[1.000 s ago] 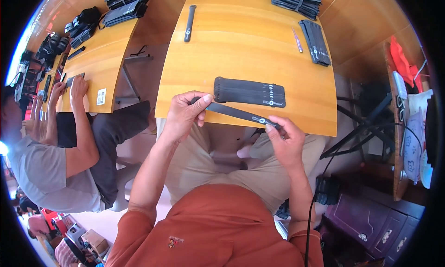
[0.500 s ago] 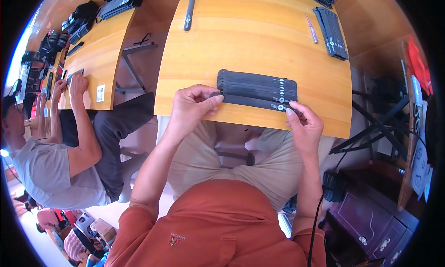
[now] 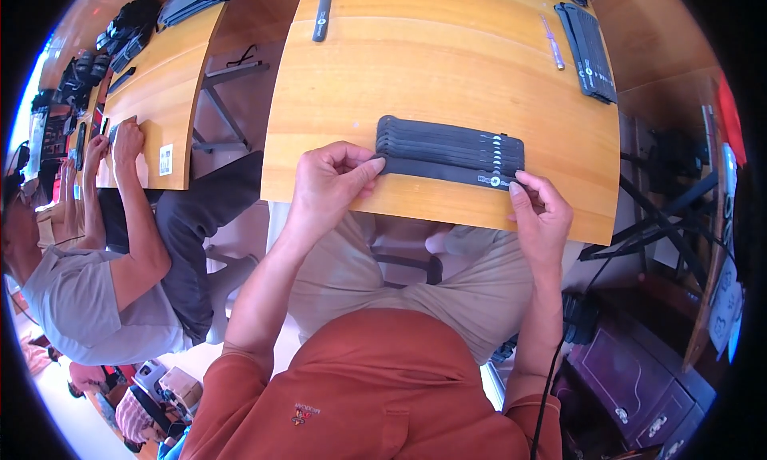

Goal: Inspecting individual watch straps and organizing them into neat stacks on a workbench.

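Several flat black straps point(image 3: 447, 140) lie fanned in an overlapping row near the table's front edge, white round marks at their right ends. My hands stretch the nearest black strap point(image 3: 443, 170) along the front of this row. My left hand point(image 3: 335, 184) pinches its left end between thumb and fingers. At the other end, beside the white mark, my right hand point(image 3: 545, 212) is closed, thumb against forefinger. The fingertips cover both ends of the strap.
A single black strap point(image 3: 323, 12) lies at the table's far left. Toward the far right are a slim purple-tipped tool point(image 3: 553, 44) and a black strap stack point(image 3: 587, 54). At another table point(image 3: 172, 100) on the left sits a person in grey point(image 3: 104, 292). A dark cabinet point(image 3: 631, 380) stands low right.
The front strap now overlaps the one behind it, so only one full white mark shows instead of two. Both hands keep their hold. The whole view has shifted slightly.
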`<state>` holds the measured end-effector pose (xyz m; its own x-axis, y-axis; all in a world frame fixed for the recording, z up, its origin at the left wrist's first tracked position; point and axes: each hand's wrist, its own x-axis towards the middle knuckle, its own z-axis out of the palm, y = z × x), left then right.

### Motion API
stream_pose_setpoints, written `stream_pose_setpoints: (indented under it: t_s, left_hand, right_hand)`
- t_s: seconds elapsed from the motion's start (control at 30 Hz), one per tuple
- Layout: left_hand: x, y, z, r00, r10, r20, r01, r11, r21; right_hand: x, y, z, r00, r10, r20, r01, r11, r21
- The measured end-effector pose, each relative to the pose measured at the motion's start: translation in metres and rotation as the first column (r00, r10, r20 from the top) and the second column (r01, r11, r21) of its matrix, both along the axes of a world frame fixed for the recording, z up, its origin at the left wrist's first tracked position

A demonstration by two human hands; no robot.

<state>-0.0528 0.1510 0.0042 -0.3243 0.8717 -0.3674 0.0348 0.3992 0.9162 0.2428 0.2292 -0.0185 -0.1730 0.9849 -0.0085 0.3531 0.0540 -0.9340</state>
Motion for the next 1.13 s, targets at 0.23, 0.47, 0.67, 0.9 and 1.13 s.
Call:
stream_pose_setpoints:
  t_s: [0.23, 0.47, 0.67, 0.9, 1.13]
  left_hand:
    - [-0.001, 0.000, -0.006, 0.999, 0.029, 0.041, -0.029, 1.000, -0.002]
    - [0.002, 0.002, -0.008, 1.000, 0.025, 0.006, -0.024, 1.000, -0.019]
    - [0.005, 0.004, -0.008, 0.998, 0.026, -0.055, -0.029, 0.998, -0.055]
    - [0.007, 0.003, -0.004, 0.994, 0.034, -0.100, -0.038, 0.999, -0.030]
    - [0.002, -0.001, -0.011, 0.997, 0.002, -0.079, -0.001, 1.000, 0.004]
  right_hand:
    - [0.000, 0.005, -0.003, 0.999, 0.016, 0.047, -0.017, 0.999, 0.039]
    - [0.003, 0.006, -0.002, 0.998, 0.041, 0.042, -0.041, 0.999, 0.001]
    - [-0.001, 0.007, -0.002, 0.999, -0.024, 0.020, 0.026, 0.998, -0.061]
    - [0.000, 0.009, 0.001, 0.999, -0.020, 0.033, 0.021, 0.998, -0.055]
    - [0.000, 0.008, 0.002, 0.999, -0.014, 0.033, 0.016, 0.998, -0.059]
